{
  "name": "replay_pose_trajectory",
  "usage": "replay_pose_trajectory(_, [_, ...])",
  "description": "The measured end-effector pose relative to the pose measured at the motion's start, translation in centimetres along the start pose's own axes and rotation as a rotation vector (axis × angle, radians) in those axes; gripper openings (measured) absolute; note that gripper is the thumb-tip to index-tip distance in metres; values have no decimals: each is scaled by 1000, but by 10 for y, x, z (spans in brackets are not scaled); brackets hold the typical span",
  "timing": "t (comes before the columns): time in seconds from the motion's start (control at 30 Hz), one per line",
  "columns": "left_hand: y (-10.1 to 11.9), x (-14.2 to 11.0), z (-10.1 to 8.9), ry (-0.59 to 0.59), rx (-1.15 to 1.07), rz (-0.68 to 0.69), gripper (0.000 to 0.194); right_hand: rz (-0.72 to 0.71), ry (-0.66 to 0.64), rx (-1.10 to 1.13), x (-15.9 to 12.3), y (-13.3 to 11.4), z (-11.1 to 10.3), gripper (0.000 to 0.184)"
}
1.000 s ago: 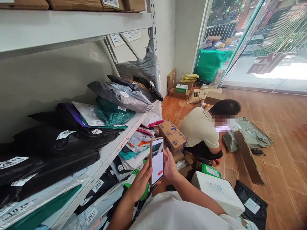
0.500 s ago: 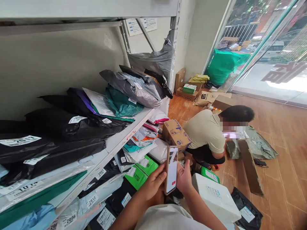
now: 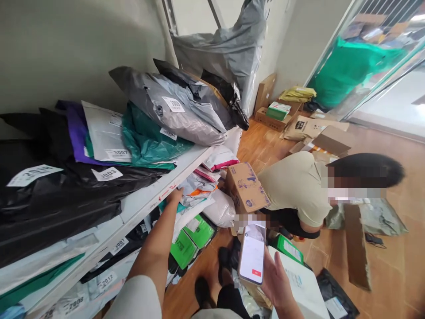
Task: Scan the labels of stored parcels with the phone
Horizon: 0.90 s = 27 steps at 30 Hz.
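My right hand point(image 3: 278, 278) holds a smartphone point(image 3: 251, 253), upright with its lit screen facing me and a red button near the bottom. My left hand point(image 3: 175, 195) reaches under the edge of the white shelf point(image 3: 186, 173), up against the stacked parcels on the lower level. Its fingers are mostly hidden there. Closest to it are a grey and orange plastic mailer point(image 3: 199, 188) and a white one point(image 3: 189, 215). Two green parcels point(image 3: 195, 232) lie just below.
Labelled bags fill the shelf, including a grey mailer point(image 3: 156, 102) and a teal one point(image 3: 149, 133). To the right, a person point(image 3: 299, 177) crouches beside a cardboard box point(image 3: 247, 188). A white foam box point(image 3: 300, 283) and a black parcel point(image 3: 335, 292) lie on the floor.
My left hand has left the phone and stretched left to the parcels below the shelf edge. The phone stays in my right hand, slightly lower and further right. My view has shifted.
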State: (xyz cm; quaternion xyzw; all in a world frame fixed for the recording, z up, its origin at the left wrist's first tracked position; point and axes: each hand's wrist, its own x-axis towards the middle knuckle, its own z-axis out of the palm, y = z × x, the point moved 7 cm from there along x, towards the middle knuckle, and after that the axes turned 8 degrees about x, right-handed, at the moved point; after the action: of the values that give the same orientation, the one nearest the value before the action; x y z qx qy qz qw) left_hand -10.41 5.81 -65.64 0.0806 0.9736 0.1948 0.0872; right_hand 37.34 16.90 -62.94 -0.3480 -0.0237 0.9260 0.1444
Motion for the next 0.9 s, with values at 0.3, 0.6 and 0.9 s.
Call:
replay_pose_trajectory(0.3, [-9,-26,48,81,-62,-59,67,96,-86,-24,34,-20,-12,71])
replay_pose_trajectory(0.6, [-72,-126,22,312,-45,-281,60,141,-143,-118,57,-16,-2,61])
replay_pose_trajectory(0.9, [-21,-69,25,227,-64,-265,27,202,-156,-249,59,8,-1,59])
